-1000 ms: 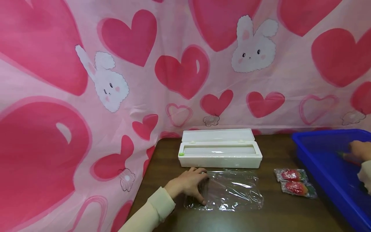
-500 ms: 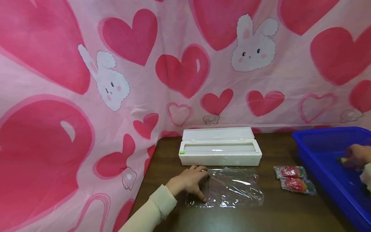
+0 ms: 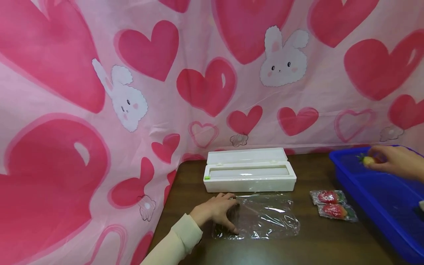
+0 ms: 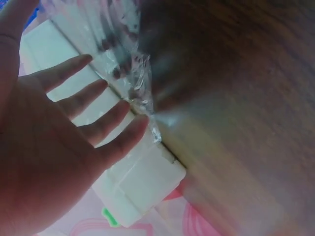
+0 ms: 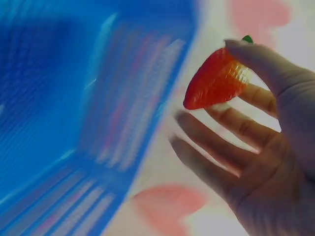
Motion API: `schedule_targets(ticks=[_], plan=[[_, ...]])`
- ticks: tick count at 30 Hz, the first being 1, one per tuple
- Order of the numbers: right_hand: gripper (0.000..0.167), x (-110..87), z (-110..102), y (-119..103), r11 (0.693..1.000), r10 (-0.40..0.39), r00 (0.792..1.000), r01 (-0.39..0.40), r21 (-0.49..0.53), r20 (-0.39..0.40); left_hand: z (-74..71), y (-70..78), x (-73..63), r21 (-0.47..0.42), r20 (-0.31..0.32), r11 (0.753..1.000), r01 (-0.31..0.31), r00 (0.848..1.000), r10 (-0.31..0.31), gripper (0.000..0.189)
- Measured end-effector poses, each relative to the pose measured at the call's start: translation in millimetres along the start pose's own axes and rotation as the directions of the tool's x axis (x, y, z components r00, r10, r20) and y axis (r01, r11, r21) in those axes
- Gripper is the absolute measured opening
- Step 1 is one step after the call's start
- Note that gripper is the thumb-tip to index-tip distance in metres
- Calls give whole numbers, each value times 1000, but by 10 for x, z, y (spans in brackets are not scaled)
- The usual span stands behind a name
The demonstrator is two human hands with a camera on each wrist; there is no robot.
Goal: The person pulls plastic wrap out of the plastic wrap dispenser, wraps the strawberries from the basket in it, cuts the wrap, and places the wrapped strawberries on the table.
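My left hand (image 3: 215,210) rests with spread fingers at the left end of a clear sheet of cling film (image 3: 265,217) on the table. In the left wrist view, the fingers (image 4: 115,117) lie straight in front of the white cling film dispenser (image 4: 147,182). Over the blue basket (image 3: 367,202), my right hand (image 3: 395,160) pinches a toy strawberry (image 5: 211,81) between thumb and fingers. The strawberry is red, turning yellow towards its green leaves, and is held above the basket floor.
Behind the film stands the dispenser (image 3: 250,185), its lid tipped back and a white roll inside. Two film-wrapped strawberries (image 3: 334,211) lie side by side left of the basket. A pink heart-patterned cloth (image 3: 251,92) hangs along the back and left of the table.
My right hand has lifted the strawberry from low in the basket and moved it up and left towards the basket's back edge. The left hand has stayed on the film.
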State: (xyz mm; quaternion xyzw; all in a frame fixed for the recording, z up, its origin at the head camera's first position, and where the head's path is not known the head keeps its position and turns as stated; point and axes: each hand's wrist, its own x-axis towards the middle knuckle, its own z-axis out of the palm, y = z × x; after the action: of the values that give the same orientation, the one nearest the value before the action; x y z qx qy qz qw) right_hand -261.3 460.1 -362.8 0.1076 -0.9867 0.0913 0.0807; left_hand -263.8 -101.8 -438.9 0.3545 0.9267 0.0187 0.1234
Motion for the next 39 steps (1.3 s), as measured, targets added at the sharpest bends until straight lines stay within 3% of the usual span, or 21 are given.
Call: schedule_targets(ticks=[4, 7, 10, 12, 14, 17, 20, 25, 32, 39], plan=[[38, -2, -89, -628, 992, -118, 989, 122, 36, -93, -51, -26, -55, -28, -52, 998, -54, 997, 53, 85], [38, -44, -74, -1011, 968, -231, 958, 245, 61, -171, -150, 1, -63, -48, -155, 991, -125, 981, 116, 70], [39, -65, -17, -1354, 925, -349, 912, 372, 77, -217, -266, 88, -50, -38, -283, 977, -210, 940, 192, 47], [39, -58, 43, -1572, 889, -426, 875, 452, 75, -232, -341, 176, -47, -10, -357, 967, -255, 904, 235, 35], [39, -42, 112, -1791, 865, -473, 853, 497, 69, -219, -412, 276, -42, 24, -415, 958, -286, 869, 270, 28], [37, -5, 219, -2088, 848, -505, 846, 523, 86, -172, -495, 425, -24, 75, -470, 949, -306, 828, 304, 26], [36, 37, 326, -2325, 840, -519, 845, 532, 110, -128, -522, 529, 11, 113, -495, 942, -315, 804, 328, 27], [36, 84, 494, -2562, 814, -558, 823, 568, 121, -108, -469, 583, 66, 102, -496, 942, -321, 804, 327, 25], [35, 117, 668, -2718, 772, -598, 790, 613, 168, -134, -400, 530, 78, 58, -476, 948, -312, 827, 301, 6], [34, 177, 819, -2734, 746, -621, 764, 645, 166, -175, -371, 382, 103, 61, -445, 963, -261, 857, 261, 6]])
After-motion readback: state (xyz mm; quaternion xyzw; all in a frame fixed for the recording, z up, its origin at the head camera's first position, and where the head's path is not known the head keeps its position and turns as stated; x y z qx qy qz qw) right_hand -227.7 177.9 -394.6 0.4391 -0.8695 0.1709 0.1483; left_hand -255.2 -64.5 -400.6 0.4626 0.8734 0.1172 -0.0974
